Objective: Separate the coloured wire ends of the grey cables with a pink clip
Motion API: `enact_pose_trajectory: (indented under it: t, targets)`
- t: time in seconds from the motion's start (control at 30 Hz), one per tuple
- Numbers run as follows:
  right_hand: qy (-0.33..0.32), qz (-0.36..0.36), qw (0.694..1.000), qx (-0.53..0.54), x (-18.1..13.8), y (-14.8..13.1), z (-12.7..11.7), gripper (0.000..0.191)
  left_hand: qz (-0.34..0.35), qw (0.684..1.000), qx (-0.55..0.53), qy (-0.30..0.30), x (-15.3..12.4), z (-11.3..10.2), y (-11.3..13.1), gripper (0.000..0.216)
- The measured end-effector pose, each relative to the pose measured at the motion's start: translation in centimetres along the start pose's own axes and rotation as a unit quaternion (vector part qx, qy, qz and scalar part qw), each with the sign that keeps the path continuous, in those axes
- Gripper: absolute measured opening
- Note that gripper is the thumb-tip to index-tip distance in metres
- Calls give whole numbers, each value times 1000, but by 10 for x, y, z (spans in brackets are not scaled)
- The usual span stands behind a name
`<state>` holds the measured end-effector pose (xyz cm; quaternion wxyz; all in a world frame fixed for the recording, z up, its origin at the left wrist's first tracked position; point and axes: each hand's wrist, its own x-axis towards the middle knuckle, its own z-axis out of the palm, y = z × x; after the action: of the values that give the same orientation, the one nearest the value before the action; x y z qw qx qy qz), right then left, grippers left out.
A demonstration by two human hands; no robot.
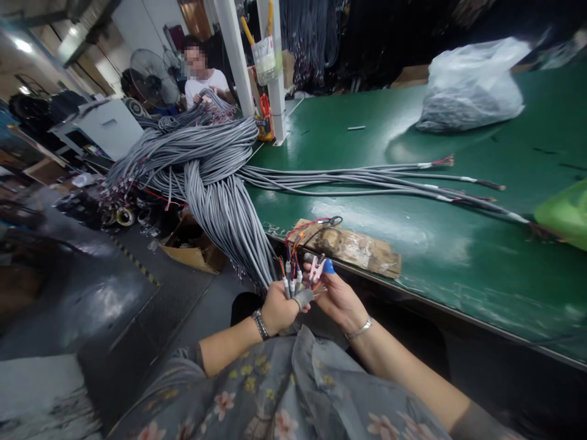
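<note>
My left hand point(279, 308) is closed around the ends of several grey cables point(293, 286), whose stripped coloured wires stick up above the fist. A grey finger cot covers one fingertip. My right hand point(337, 296) is right beside it, its fingers pinched on the wire tips, with a blue cot on one finger. Both hands hover just off the near edge of the green table point(413, 244), above my lap. The big grey cable bundle point(215, 195) hangs off the table's left end and runs down into my left hand.
A worn cardboard pad point(358, 247) with red and black clip leads lies on the table edge. Loose grey cables point(376, 180) stretch across the table. At the back sit a clear plastic bag point(472, 85), a white post point(275, 73), a fan point(153, 79) and another person point(204, 76).
</note>
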<state>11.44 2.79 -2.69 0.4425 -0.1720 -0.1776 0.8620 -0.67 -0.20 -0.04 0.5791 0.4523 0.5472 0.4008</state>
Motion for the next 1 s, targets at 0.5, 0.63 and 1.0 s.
enact_pose_trajectory:
  t: [0.5, 0.63, 1.0]
  targets:
    - [0, 0, 1000, -18, -2, 1, -1, 42, 13, 1000, -25, 2, -3, -3, 4, 43]
    - [34, -23, 999, 6, -2, -2, -2, 36, 18, 999, -35, 5, -6, -3, 7, 46]
    - [120, -54, 991, -22, -4, -7, 0, 25, 15, 1000, -14, 13, -14, -9, 8, 45]
